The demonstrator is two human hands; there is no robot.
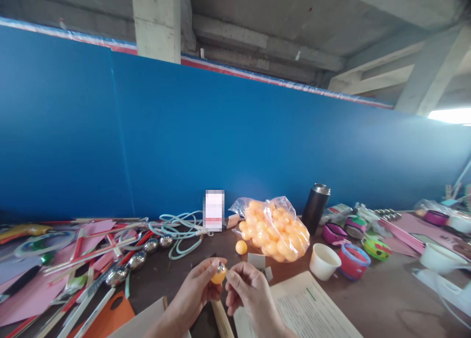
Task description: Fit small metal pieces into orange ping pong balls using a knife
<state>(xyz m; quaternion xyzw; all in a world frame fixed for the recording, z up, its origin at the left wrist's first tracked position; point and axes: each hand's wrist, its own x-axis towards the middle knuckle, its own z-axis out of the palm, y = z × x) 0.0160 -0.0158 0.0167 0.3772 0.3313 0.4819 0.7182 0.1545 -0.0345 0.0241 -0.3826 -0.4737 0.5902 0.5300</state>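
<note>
Orange ball point(218, 277) near illegible printed page point(311, 306).

I am holding a small, glossy orange ball point(218, 276) in the fingers of my left hand point(200, 283), while my right hand point(250, 288) is bringing thumb and forefinger together just beside it; anything between them is too small to tell. A clear plastic bag point(282, 204) of orange balls is lying beyond, one loose round orange ball point(241, 247) is resting beside it, and a black cylindrical bottle point(315, 209) is standing near.
</note>
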